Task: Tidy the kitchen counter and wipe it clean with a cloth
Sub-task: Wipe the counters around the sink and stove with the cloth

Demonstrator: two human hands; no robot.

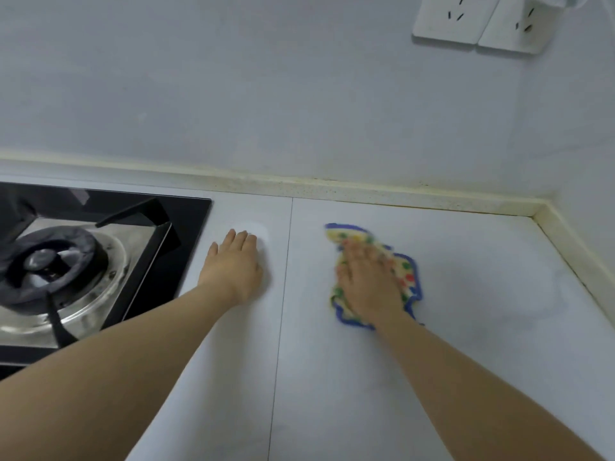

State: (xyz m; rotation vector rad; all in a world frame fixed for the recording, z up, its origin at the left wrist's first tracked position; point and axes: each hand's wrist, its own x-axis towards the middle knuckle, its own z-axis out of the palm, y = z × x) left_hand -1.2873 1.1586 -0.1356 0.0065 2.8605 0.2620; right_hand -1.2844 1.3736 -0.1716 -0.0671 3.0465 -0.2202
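A pale kitchen counter is seen from above, met at the back by a grey wall. The right hand is laid flat on a cloth, fingers stretched out and blurred. The cloth, yellow with coloured dots and a blue edge, is spread under the palm and shows beyond the fingertips and along the hand's outer side. Across a thin seam to its left, the left hand is pressed palm down on the bare counter, fingers straight and together. Further left a black gas hob is set into the counter. Two white sockets are mounted on the wall, up and to the right of the hands.
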